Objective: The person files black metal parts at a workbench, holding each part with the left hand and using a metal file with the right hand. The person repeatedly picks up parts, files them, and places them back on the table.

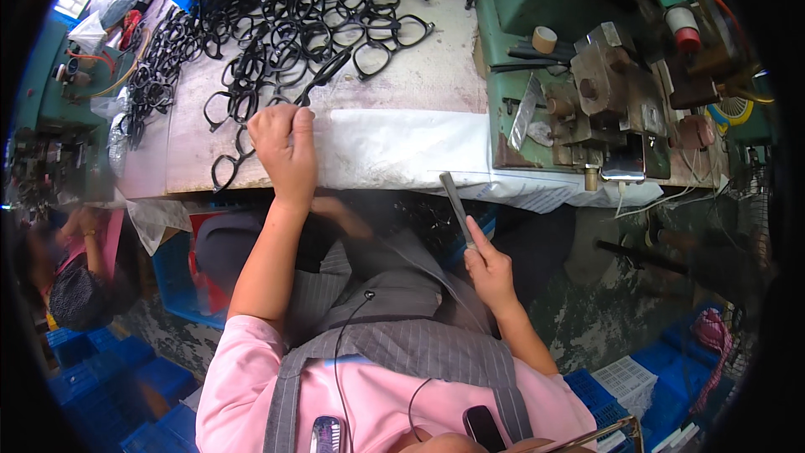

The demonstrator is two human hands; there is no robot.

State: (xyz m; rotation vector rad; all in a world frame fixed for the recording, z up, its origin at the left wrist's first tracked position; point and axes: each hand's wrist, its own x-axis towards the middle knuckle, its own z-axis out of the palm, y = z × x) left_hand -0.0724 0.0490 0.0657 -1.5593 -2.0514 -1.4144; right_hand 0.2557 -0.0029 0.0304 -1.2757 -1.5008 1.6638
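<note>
My left hand (285,147) is closed above the near edge of the worktable. Its fingertips pinch the lower end of a black eyeglass frame (327,71), which is seen nearly edge-on and points away to the right. Beyond and beside it spreads a pile of black eyeglass frames (277,25), without temples as far as I can see. One loose frame (225,169) lies close to the table edge, left of my wrist. My right hand (490,273), in front of the table, is wrapped round a flat grey metal file (455,205) that points up and slightly left.
White paper (402,147) covers the near middle of the worktable (444,75). A green machine with a metal clamping fixture (608,88) stands at the right, a tape roll (544,39) beside it. Blue crates (109,377) sit on the floor. Another person (84,260) is at the far left.
</note>
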